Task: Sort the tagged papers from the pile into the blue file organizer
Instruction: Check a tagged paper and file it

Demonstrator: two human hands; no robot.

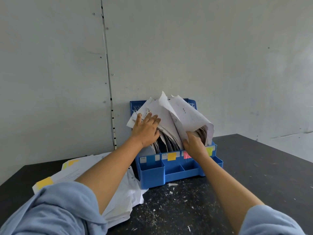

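Observation:
The blue file organizer (171, 172) stands on the dark table against the wall, its slots stuffed with white papers (169, 114). Coloured tags mark its front: yellow (171, 156), pink (186, 155) and another yellow at the right. My left hand (146, 128) lies with straight fingers on the papers leaning to the left and presses them back. My right hand (194, 145) grips the lower edge of a curled bundle of sheets (191, 116) in the right slots. The pile of tagged papers (77, 172) lies to the organizer's left, partly hidden under my left arm.
A grey panel wall rises right behind the organizer. The black table (254, 167) is speckled with small white paper scraps (172, 184) in front of the organizer. Its right part runs back to a far edge near the wall.

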